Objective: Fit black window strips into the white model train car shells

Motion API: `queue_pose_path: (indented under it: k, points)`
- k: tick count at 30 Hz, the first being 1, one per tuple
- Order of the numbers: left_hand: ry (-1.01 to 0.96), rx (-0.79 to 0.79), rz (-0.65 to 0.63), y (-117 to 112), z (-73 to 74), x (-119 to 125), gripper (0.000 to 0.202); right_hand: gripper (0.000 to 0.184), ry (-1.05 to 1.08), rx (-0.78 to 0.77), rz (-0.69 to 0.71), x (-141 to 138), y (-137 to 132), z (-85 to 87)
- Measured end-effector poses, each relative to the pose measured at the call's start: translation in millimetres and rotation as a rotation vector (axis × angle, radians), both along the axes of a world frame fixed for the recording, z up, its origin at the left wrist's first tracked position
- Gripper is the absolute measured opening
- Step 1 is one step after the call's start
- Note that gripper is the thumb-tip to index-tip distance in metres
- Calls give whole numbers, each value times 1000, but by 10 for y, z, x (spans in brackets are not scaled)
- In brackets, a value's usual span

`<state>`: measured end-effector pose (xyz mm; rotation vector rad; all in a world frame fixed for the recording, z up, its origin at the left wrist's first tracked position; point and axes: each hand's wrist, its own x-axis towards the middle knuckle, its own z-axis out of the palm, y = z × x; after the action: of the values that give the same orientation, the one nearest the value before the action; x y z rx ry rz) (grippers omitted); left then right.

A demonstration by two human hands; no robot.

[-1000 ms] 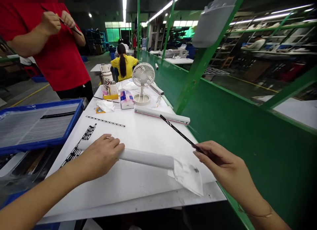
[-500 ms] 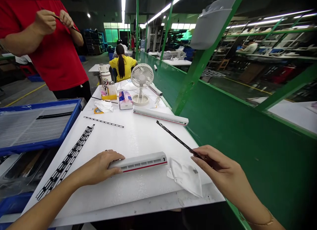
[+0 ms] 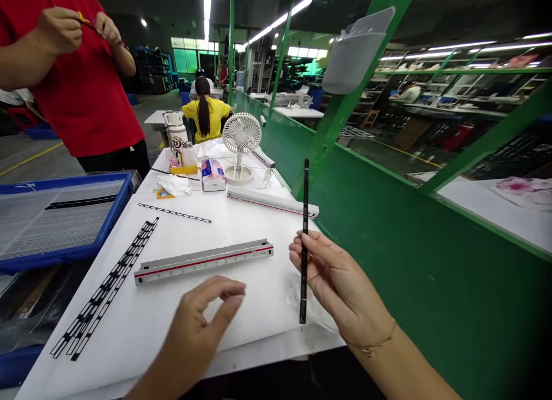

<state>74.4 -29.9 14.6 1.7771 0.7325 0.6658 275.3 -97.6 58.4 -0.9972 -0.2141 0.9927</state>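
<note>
My right hand (image 3: 330, 273) pinches a slim black strip (image 3: 306, 210) between thumb and fingers, holding it nearly upright above the right part of the table. My left hand (image 3: 202, 319) is empty, its fingers bent and the thumb a little apart from the forefinger. Just beyond it lies a long grey-white model train car shell (image 3: 202, 261) with a red stripe, apart from the hand. A second such shell (image 3: 271, 201) rests farther back. Several black window-frame strips (image 3: 110, 288) lie overlapping at the left, with one more strip (image 3: 175, 212) behind them.
A white fan (image 3: 241, 137), a tissue pack (image 3: 213, 176) and a bottle (image 3: 176, 133) stand at the table's far end. Left is a blue crate (image 3: 101, 230) of strips. A green conveyor (image 3: 409, 262) runs along the right. A person in red (image 3: 101, 95) stands at the left.
My left hand has let go of the train shell and drawn nearer. The shell now lies farther left with another side showing. My right hand has turned the black strip from slanted to upright.
</note>
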Motion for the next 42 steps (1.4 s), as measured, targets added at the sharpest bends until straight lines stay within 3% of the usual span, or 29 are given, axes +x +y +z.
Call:
queue_pose_path:
  k: [3,6,12,16,23,27,32,35,38,40,42]
  points:
    - [-78,-332,-28,-241,-63,122,32,16,27,44,-32,-171,117,-67]
    - [-125,-480,16,-328,-123,157,38,15,44,87,-45,-296,169,-111]
    - [-171,-560,1,-363,-83,133,28,13,14,147,-63,-443,174,-143]
    - [-146,-586,56,-375,-56,133,17,11,-24,156,-50,-490,170,-168]
    - [-131,-516,130,-260,-146,38,20,12,-159,101,80,-374,46,-177]
    - [-66,-351,158,-240,-252,12,22,19,-214,69,91,-344,16,-187]
    - [-42,244,175,-471,-412,142,12,16,-233,98,-18,-416,159,-133]
    - [-161,481,119,-496,-438,125,5,21,-258,97,30,-409,240,-21]
    - [-130,719,192,-171,-396,-148,12,29,-424,32,120,-298,295,88]
    - [77,869,336,223,-350,-456,23,32,-587,-39,186,-190,336,113]
    - [380,853,365,644,-308,-770,36,33,-736,-103,260,-101,384,86]
